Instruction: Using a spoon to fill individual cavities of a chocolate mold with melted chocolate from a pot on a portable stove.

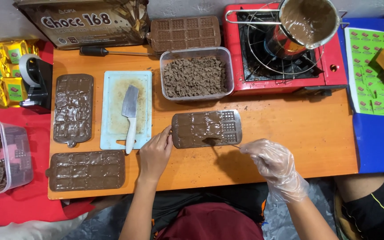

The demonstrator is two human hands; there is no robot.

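A rectangular chocolate mould lies on the orange table, mostly covered with melted chocolate; two cells at its right end show bare. My left hand, bare, rests its fingertips on the mould's left edge. My right hand, in a clear plastic glove, holds a spoon whose chocolate-covered bowl lies on the mould's lower middle.
Two filled moulds lie at left beside a white cutting board with a cleaver. Behind stand a tub of chopped chocolate, an empty mould, and a red stove bearing a pot of melted chocolate. A tape dispenser stands far left.
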